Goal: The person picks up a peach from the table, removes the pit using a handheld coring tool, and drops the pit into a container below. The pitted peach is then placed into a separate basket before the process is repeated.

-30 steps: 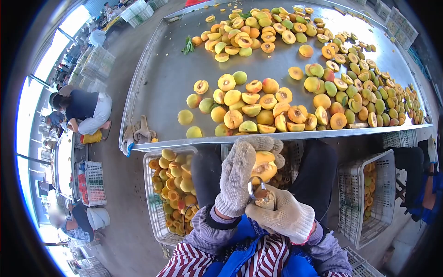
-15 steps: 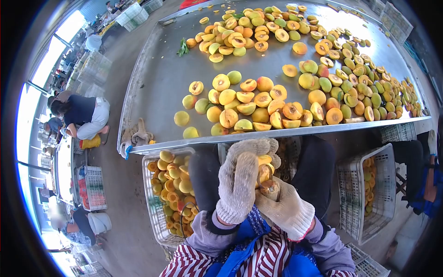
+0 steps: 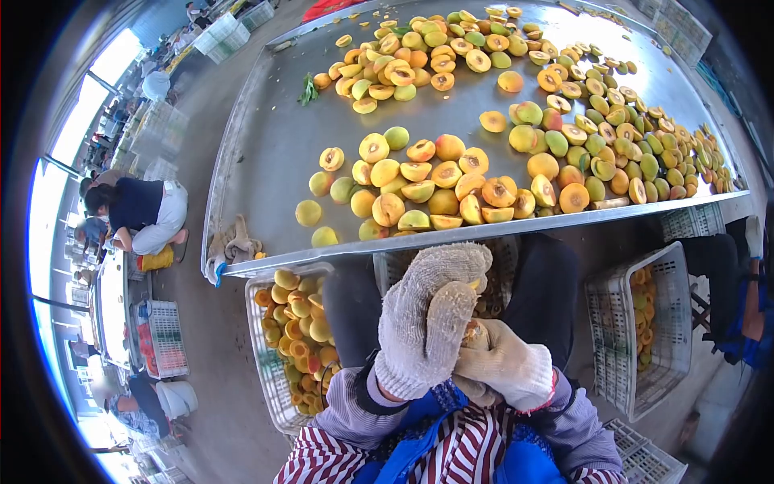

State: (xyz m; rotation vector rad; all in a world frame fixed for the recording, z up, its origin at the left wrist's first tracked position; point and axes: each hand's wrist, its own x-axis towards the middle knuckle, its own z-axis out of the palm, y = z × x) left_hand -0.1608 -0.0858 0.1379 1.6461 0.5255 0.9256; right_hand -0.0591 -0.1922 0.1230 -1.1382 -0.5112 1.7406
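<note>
Leftmost, looks past a stooping co-worker point(image 3: 149, 208), over grey concrete floor point(image 3: 211, 343), onto smooth sheet metal table point(image 3: 270, 161) strewn with halved peaches point(image 3: 388, 210); below, into a slatted plastic crate point(image 3: 260, 343) of cupped halves point(image 3: 299, 349). Curls coarse-knit left hand point(image 3: 425, 323) over mostly hidden yellow peach point(image 3: 476, 285); closes right hand point(image 3: 506, 365) around part-hidden brownish tool point(image 3: 474, 332). Rightward, meets another fruit-holding crate point(image 3: 606, 347).

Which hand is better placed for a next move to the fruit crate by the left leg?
Left, probably: the left hand, closed around a mostly hidden fruit, is nearer that crate; the right hand, gripping a mostly hidden brownish object, is farther away.
</note>
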